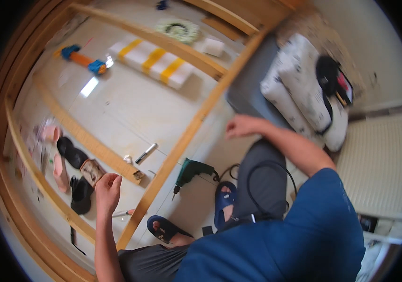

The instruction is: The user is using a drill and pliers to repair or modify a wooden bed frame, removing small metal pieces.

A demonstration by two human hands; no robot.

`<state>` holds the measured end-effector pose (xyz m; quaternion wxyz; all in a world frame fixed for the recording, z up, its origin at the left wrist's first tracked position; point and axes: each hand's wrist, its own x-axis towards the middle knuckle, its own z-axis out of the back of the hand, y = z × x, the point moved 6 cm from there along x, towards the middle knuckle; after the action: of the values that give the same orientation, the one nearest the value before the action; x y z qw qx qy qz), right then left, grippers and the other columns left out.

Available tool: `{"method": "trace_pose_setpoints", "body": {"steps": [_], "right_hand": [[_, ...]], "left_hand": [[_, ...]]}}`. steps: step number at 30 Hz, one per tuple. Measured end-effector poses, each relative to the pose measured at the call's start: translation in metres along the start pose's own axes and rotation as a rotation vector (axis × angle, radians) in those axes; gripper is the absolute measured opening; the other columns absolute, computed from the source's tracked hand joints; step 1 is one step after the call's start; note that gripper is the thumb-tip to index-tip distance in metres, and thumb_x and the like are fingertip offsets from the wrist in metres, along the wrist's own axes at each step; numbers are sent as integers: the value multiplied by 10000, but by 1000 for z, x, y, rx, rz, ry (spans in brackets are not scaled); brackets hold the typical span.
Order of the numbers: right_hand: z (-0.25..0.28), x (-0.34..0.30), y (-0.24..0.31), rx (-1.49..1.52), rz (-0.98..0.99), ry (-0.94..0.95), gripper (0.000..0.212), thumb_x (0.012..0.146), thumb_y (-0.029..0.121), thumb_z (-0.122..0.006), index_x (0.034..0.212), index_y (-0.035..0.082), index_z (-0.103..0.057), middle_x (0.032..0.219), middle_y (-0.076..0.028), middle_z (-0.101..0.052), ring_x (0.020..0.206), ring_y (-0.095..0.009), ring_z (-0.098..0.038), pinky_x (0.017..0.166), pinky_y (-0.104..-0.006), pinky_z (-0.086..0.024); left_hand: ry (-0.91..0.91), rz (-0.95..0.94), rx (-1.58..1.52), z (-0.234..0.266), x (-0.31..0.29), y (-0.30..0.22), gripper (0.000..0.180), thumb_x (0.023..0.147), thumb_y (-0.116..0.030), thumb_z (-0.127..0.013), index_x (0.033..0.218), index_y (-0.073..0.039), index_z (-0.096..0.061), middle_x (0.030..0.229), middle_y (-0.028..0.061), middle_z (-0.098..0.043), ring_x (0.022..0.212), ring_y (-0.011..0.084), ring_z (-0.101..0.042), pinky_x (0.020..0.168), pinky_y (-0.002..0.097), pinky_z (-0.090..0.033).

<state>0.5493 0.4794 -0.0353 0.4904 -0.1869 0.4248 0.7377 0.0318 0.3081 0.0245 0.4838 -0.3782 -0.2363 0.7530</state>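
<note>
My left hand [108,190] is raised over the left side of the wooden frame, near its long beam [182,136]. Its fingers are closed; anything inside them is hidden. My right hand [244,127] hangs in front of my right knee, to the right of that beam, with the fingers curled together and a little blurred. Whatever it may hold does not show. Between my hands, a green power drill [192,171] lies on the floor by my feet, its bit toward me and touching neither hand. A black cord [252,181] loops over my right leg.
Inside the frame lie a loose wooden plank [88,134], a silver-and-black marker-like tube [146,153], several shoes [81,195], a white-and-yellow striped box [151,61] and an orange-and-blue toy [82,58]. White patterned cushions [299,80] rest on a grey base [252,89] at right.
</note>
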Motion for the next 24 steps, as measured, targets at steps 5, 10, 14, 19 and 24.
{"method": "trace_pose_setpoints", "body": {"steps": [5,10,14,19,24], "right_hand": [[30,-132,-98,830,-262,-740,226,933,274,-739,936,48,-749,809,-54,-724,695,-125,-686,586,-316,-562],[-200,-213,-197,1188,-775,-794,120,941,156,-681,891,52,-714,765,-61,-706,643,-159,-680,520,-337,-539],[-415,-275,-193,1478,-1146,-353,131,956,166,-681,903,51,-715,787,-94,-704,632,-208,-686,505,-373,-536],[-481,-272,-142,1338,-1044,-69,156,962,169,-679,977,20,-726,845,-128,-713,701,-254,-740,529,-409,-588],[-520,-302,-200,719,-653,136,216,945,159,-666,1036,-32,-712,987,-165,-752,820,-298,-755,624,-439,-638]], "left_hand": [[204,-130,67,-72,10,-38,572,960,-275,-789,1412,34,-622,1333,219,-698,1202,295,-679,932,408,-564],[345,-316,249,-147,21,-57,615,990,-317,-742,1439,63,-562,1321,286,-669,1213,407,-650,978,457,-530],[382,-220,479,-179,14,-86,388,1039,-286,-643,1189,63,-570,1018,346,-663,958,548,-635,845,540,-507],[354,-136,634,-164,16,-78,359,1014,-273,-631,1116,54,-524,972,357,-660,937,558,-648,830,540,-521],[453,-139,608,-208,10,-92,444,1027,-372,-599,1149,40,-485,1014,372,-676,959,580,-656,852,534,-534]]}}
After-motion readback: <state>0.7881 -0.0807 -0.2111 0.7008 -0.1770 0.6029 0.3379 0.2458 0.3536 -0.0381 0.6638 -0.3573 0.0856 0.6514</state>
